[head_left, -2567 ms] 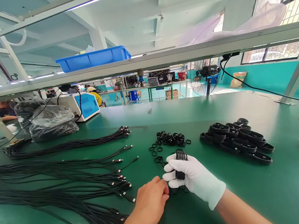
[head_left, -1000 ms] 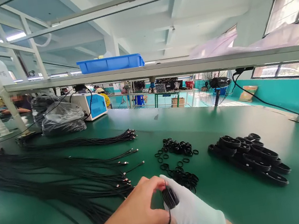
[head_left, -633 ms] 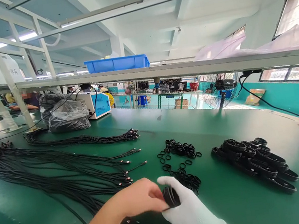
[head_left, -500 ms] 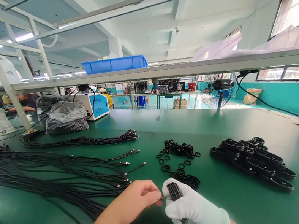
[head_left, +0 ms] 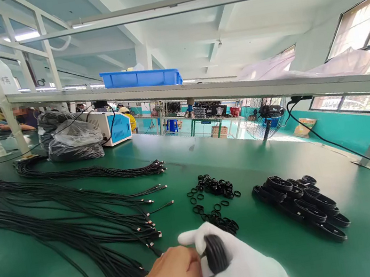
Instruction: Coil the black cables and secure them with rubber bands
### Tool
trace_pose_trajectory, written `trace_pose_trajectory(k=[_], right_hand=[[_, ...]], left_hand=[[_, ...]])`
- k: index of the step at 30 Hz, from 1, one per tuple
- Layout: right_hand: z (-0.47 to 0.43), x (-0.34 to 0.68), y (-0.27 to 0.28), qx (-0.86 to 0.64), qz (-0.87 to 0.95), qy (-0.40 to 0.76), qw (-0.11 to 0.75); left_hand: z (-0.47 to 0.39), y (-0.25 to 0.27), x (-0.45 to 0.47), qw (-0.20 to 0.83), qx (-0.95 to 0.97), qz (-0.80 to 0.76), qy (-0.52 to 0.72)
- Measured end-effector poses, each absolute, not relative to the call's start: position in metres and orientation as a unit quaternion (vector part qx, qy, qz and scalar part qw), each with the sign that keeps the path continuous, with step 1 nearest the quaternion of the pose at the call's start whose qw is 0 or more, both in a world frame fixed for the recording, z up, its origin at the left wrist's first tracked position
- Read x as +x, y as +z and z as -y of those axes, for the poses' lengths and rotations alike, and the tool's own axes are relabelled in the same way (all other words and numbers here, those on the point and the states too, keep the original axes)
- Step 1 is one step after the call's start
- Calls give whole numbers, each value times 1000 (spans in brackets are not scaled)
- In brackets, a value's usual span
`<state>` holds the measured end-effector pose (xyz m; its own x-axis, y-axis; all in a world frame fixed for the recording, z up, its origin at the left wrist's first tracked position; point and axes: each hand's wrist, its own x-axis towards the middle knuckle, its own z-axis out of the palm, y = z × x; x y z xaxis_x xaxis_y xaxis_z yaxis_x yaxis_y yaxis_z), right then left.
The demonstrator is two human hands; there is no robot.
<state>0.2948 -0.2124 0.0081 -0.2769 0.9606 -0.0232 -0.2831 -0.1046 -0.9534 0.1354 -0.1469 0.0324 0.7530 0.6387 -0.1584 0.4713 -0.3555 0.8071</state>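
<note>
My right hand (head_left: 245, 266), in a white glove, is closed around a coiled black cable (head_left: 216, 253) with its loops side by side. A length of the cable runs from the coil's lower left to my bare left hand (head_left: 176, 271). That hand is curled against the glove, its fingers pinched on the cable and partly hidden. To the left lies a wide spread of loose black cables (head_left: 89, 227), their metal plugs pointing toward the middle. Small black rings (head_left: 216, 185) lie in loose piles beyond my right hand.
Several finished-looking black cable coils (head_left: 299, 206) are heaped on the green table (head_left: 242, 157) at right. Another cable bundle (head_left: 104, 170) lies farther back. Behind it stand plastic-wrapped goods (head_left: 74, 141) and a blue-and-white machine (head_left: 111, 126). A shelf (head_left: 205, 88) with a blue tray (head_left: 141, 78) crosses above.
My left hand has moved down and in against the glove, still on the cable. The coil has turned and shows more of its loops. The whole view has shifted slightly.
</note>
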Motion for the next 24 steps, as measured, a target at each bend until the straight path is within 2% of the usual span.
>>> trace_pose_trajectory(k=[4,7,14,17,21,24], right_hand=[[205,292,-1,-220,430,668,566],[203,290,-6,-204,444,681,545],[202,291,-15,-254,429,690,524],[201,294,-15,-272,408,698,522],[203,296,-14,-282,395,717,500],[206,294,-15,-230,374,766,469]], left_hand=[[143,40,134,529,761,-314,206],[148,38,141,591,704,-289,268],[140,15,156,692,605,-270,287],[138,19,148,651,642,-296,276],[136,39,138,492,765,-333,251],[127,50,140,500,803,-267,186]])
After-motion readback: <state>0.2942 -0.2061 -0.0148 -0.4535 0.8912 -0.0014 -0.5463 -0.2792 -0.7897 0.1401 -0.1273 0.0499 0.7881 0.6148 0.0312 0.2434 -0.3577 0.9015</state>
